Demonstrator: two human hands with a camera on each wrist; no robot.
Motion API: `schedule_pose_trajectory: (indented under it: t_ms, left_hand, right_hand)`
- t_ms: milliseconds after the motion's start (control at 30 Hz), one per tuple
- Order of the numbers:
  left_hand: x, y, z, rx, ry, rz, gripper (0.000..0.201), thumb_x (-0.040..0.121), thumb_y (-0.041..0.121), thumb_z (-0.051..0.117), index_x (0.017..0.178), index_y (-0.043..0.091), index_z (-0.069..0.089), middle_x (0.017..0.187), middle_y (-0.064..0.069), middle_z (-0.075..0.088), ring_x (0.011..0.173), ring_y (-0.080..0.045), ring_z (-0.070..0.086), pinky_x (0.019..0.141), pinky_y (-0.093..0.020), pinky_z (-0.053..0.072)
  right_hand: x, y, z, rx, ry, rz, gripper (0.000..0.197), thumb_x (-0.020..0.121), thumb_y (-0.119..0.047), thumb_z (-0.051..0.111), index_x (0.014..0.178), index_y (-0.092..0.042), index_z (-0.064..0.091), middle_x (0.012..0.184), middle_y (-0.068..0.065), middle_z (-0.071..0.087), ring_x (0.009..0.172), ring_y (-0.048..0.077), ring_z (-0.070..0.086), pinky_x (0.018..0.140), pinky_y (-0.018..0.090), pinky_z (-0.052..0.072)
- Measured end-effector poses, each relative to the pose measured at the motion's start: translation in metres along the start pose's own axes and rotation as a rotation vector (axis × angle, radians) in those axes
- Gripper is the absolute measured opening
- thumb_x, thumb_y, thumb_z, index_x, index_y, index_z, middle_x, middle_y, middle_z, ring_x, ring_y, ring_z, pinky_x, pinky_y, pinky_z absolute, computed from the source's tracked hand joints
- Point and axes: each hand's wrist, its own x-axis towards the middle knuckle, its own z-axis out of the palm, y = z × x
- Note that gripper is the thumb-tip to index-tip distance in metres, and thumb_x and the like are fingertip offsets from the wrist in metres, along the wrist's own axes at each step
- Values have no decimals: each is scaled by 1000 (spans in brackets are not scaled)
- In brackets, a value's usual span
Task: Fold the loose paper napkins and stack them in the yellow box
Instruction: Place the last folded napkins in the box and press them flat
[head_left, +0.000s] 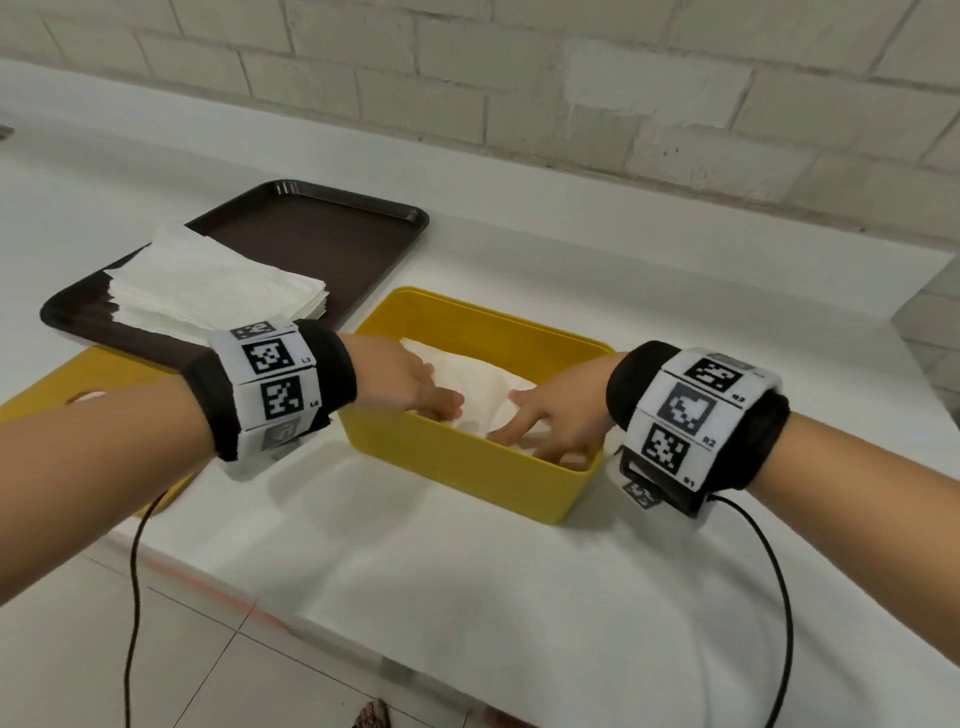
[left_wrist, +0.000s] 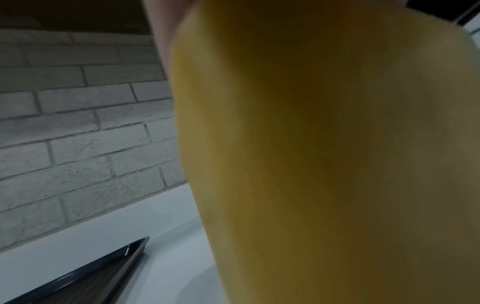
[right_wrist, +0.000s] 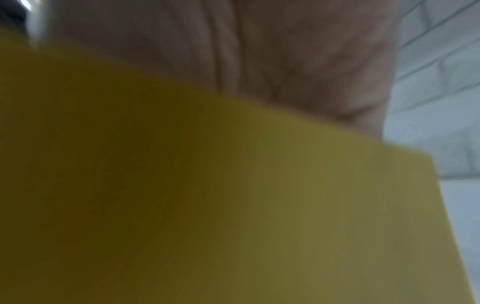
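Both hands, left hand (head_left: 410, 382) and right hand (head_left: 556, 421), press flat-fingered on the folded napkin (head_left: 480, 387) inside the yellow box (head_left: 467, 462). It is light, limp and easily torn, so it is best pinched at its edges.

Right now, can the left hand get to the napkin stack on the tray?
Probably yes. The left hand rests open on the napkin in the yellow box, holding nothing. The napkin stack on the brown tray lies just to its left, uncovered, with nothing between them.

Both arms reached forward. The left hand (head_left: 410, 379) lay palm down with flat fingers. The right hand (head_left: 558, 415) also had straight fingers, pointing toward the left.
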Motion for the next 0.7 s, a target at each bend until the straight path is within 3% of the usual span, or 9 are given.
schedule_pose_trajectory:
  t_ms: [67, 133, 233, 333, 400, 467, 533, 600, 700]
  left_hand:
    - [-4, -4, -2, -121, 120, 120, 50, 94, 56, 27, 116, 28, 62, 120, 6, 60, 100, -10, 51, 97, -25, 34]
    - [-16, -12, -6, -189, 232, 223, 41, 95, 49, 33, 118, 32, 62, 102, 20, 58, 92, -3, 50, 87, -19, 36]
    - [-46, -40, -13, -449, 381, 339, 33, 89, 55, 47, 112, 38, 63, 104, 30, 60, 103, 3, 55, 88, -11, 42]
    - [-73, -84, -16, -789, 515, 380, 42, 71, 60, 50, 98, 33, 70, 101, 12, 70, 92, -5, 66, 84, -21, 52]
    - [-79, -116, -17, -859, 646, 293, 37, 73, 55, 52, 91, 29, 72, 98, 5, 70, 88, -10, 67, 78, -24, 53]
    - [-77, -148, -16, -892, 774, 165, 22, 88, 39, 53, 88, 26, 71, 96, 1, 69, 87, -14, 67, 79, -27, 53]
    - [-68, -182, -13, -916, 881, 23, 19, 94, 27, 50, 88, 25, 68, 98, 0, 68, 88, -15, 64, 82, -30, 49]
    - [-58, -211, -8, -898, 941, -121, 16, 92, 29, 52, 88, 27, 67, 99, -3, 67, 92, -19, 62, 81, -33, 50]
    - [-44, -240, -6, -787, 974, -302, 20, 92, 31, 51, 105, 21, 64, 110, -2, 63, 87, -21, 57, 57, -17, 50]
  right_hand:
    - [-16, -1, -4, 107, 119, 15, 42, 94, -43, 44, 136, -42, 38, 150, -5, 30, 115, 11, 49, 92, 22, 40]
    - [-36, -6, -9, 228, 275, 22, 41, 92, -47, 43, 133, -42, 43, 142, -12, 41, 123, 10, 45, 104, 28, 35]
    - [-61, -27, -16, 453, 538, -23, 34, 87, -48, 44, 119, -40, 55, 119, -19, 57, 98, -3, 56, 86, 16, 43]
    - [-59, -59, -26, 671, 808, -90, 22, 84, -42, 47, 94, -33, 65, 87, -20, 65, 82, -2, 58, 71, 11, 43]
    - [-42, -83, -34, 828, 936, -132, 16, 89, -31, 50, 85, -26, 65, 78, -13, 65, 77, 4, 61, 68, 18, 48]
    - [-18, -107, -43, 944, 1033, -149, 14, 91, -21, 51, 83, -20, 62, 77, -5, 65, 75, 13, 63, 69, 30, 50]
    - [8, -130, -55, 1008, 1072, -164, 12, 92, -15, 50, 85, -20, 59, 77, -2, 63, 75, 17, 63, 65, 26, 49]
    - [33, -147, -68, 1043, 1048, -171, 9, 93, -14, 49, 93, -18, 57, 81, -1, 60, 80, 17, 63, 66, 20, 46]
    - [72, -163, -90, 1044, 958, -111, 26, 96, -20, 45, 119, -9, 51, 106, 5, 58, 99, 17, 56, 81, 21, 42]
